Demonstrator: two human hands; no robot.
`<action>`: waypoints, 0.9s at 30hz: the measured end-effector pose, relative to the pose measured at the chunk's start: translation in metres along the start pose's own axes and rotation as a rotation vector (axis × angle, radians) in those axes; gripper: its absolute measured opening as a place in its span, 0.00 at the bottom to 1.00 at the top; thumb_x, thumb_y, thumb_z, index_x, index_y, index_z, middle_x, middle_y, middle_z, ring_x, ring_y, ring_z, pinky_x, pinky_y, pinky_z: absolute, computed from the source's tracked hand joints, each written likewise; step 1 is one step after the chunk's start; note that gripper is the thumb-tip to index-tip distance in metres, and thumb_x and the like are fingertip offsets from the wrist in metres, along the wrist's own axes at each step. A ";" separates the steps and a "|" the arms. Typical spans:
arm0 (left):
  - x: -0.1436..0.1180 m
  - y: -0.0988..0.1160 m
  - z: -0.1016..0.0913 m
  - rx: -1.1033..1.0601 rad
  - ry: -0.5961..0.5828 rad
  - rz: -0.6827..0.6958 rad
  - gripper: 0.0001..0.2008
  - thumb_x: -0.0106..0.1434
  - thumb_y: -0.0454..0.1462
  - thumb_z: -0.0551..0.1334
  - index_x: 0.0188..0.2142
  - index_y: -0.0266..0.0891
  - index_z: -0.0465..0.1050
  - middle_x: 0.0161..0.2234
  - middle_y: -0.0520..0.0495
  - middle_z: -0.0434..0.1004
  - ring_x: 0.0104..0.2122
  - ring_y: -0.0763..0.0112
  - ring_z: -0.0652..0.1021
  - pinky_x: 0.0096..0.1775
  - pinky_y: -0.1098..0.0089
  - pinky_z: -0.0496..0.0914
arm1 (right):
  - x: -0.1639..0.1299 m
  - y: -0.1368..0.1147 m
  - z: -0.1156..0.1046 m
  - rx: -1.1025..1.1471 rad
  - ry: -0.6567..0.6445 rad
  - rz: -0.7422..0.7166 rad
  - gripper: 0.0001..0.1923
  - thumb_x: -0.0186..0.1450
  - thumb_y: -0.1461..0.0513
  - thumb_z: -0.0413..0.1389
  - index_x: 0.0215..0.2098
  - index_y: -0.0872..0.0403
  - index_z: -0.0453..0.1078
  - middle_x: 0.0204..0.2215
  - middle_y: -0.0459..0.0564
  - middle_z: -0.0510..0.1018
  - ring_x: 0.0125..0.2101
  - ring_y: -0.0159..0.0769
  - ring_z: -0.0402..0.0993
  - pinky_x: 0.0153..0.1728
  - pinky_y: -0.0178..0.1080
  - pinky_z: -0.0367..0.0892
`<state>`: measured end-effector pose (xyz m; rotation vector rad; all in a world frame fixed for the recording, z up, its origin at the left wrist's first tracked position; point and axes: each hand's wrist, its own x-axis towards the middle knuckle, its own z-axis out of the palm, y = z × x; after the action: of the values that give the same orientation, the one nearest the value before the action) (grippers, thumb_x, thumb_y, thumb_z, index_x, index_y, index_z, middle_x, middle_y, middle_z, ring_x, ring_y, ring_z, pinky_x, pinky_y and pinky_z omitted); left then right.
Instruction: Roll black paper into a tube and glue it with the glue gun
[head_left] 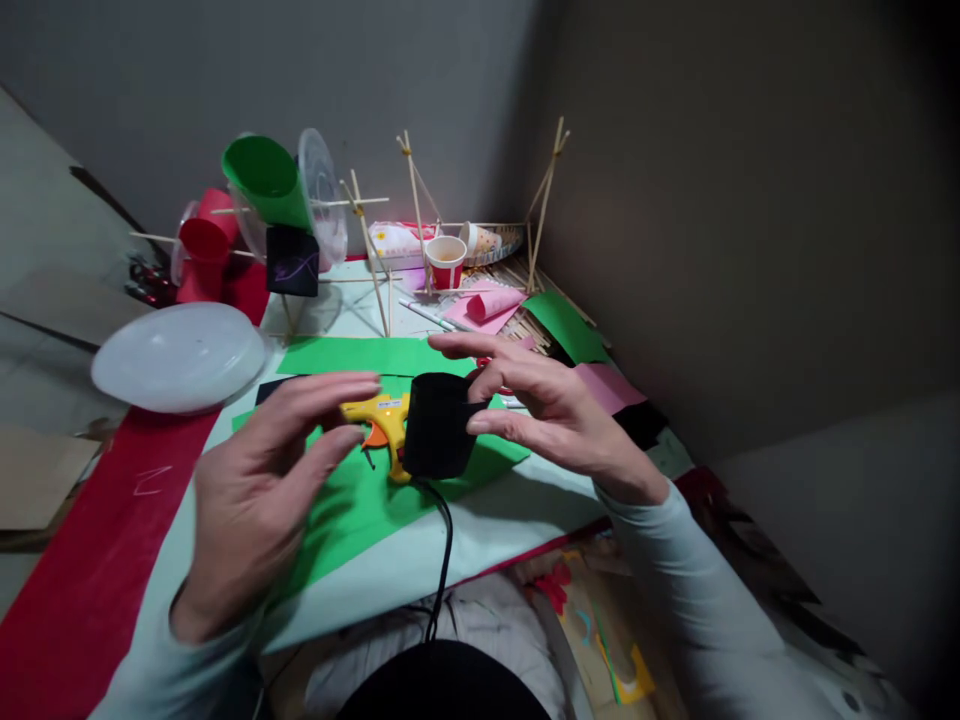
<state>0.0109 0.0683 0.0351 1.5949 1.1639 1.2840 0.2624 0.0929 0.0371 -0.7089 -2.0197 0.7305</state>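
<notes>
My right hand (551,405) pinches one edge of a curved black paper piece (439,428) between thumb and fingers. The piece is upright in front of me. My left hand (270,480) is to its left, fingers and thumb apart, with nothing between them. Behind the black paper, a yellow glue gun (373,408) with an orange trigger lies partly hidden on a green paper sheet (360,520). A black cord (448,540) runs from below the black paper towards me.
Stick frames (414,210) stand at the back beside a red and white paper cup (446,262). A green tube (266,180) and clear discs are fixed on sticks at left. A white lid (176,357) rests on red paper (97,540). Pink paper (487,305) lies among loose sticks.
</notes>
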 end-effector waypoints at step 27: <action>0.027 -0.056 0.022 0.452 -0.242 0.367 0.19 0.69 0.32 0.58 0.56 0.43 0.78 0.49 0.42 0.81 0.45 0.64 0.81 0.45 0.65 0.76 | -0.044 0.053 0.033 -0.301 0.010 0.108 0.34 0.73 0.63 0.54 0.73 0.46 0.47 0.66 0.59 0.69 0.62 0.46 0.71 0.60 0.53 0.70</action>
<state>0.0240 0.1104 -0.0145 2.3124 1.0897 1.0457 0.2658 0.0897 -0.0391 -0.9991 -2.1176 0.4859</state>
